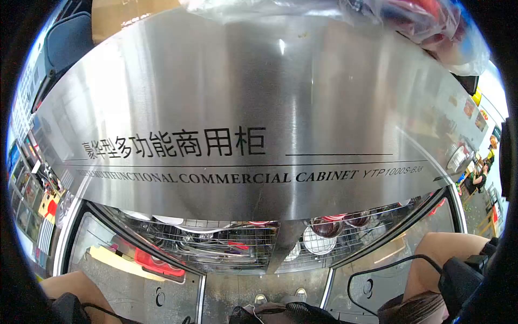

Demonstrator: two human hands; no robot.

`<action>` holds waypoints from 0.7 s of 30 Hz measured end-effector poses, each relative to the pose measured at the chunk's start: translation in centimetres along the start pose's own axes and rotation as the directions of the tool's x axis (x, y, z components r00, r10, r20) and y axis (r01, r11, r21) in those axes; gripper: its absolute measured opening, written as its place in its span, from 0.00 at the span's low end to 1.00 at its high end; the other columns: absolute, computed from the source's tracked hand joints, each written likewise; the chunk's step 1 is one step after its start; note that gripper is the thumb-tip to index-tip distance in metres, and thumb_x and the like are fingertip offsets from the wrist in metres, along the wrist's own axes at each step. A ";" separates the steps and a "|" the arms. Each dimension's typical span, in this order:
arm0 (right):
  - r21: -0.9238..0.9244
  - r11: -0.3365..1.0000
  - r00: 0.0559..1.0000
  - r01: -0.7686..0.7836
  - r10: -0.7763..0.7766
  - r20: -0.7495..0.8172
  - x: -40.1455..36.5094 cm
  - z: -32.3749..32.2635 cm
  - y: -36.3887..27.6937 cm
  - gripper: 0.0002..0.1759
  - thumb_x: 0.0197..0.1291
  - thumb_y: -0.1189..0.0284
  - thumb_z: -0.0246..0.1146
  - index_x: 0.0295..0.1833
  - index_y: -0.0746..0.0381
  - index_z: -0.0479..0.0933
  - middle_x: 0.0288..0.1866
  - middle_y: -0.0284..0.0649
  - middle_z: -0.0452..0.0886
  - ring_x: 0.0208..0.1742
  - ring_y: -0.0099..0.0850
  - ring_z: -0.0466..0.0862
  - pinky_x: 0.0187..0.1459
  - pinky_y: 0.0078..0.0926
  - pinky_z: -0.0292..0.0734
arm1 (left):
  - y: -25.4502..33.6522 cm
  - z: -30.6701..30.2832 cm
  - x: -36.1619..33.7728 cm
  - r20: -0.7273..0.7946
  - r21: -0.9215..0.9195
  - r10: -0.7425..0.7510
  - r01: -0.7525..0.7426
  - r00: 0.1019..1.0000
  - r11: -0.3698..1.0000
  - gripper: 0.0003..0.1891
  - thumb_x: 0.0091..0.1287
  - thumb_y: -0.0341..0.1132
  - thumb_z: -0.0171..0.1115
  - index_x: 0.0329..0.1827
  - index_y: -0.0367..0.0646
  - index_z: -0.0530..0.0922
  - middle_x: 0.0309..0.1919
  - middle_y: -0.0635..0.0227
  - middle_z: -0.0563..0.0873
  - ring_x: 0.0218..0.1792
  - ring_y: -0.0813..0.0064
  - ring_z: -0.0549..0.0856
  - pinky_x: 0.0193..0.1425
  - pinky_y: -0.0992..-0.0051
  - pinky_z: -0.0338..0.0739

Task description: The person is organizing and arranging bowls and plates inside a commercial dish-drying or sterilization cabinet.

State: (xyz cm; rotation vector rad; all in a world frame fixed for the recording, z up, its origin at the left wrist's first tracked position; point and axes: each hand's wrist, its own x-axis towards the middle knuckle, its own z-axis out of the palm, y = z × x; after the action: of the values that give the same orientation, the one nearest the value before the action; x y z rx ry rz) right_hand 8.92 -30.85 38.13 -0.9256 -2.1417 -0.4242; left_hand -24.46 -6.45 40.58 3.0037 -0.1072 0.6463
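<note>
Neither of my hands shows in the picture. Part of my left arm (78, 289) is at the lower left edge, with a black strapped device on it. My right arm (431, 262) is bent at the lower right, also with a black device and a cable. In front of me stands a stainless steel commercial cabinet (226, 86) with printed lettering. Its left glass door (178, 302) and right glass door (345, 291) stand open. Inside, wire racks (253, 259) carry white plates (318, 241), dark red bowls (326, 228) and metal utensils that are hard to tell apart.
A cardboard box (116, 19) and plastic-wrapped items (431, 27) lie on top of the cabinet. A dark chair back (69, 40) is at the upper left. Far right, a person (476, 178) sits in the background. My shoes (261, 298) show on the floor below.
</note>
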 end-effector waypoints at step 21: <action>-0.218 0.976 0.768 0.002 -0.141 -0.624 -0.5 -4.4 -5.5 0.25 0.72 0.43 0.59 0.56 0.52 0.79 0.47 0.31 0.76 0.48 0.27 0.75 0.46 0.31 0.70 | 0.4 -1.1 1.8 -0.126 -0.090 0.068 -0.079 0.990 0.993 0.13 0.71 0.43 0.68 0.41 0.41 0.87 0.30 0.64 0.86 0.30 0.67 0.80 0.40 0.59 0.76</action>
State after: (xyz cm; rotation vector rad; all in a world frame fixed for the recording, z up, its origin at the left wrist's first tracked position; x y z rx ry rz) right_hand 7.36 -37.26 40.63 -0.6718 -1.5177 -0.8789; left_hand -23.26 -6.85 42.34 2.8723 -0.2363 0.8073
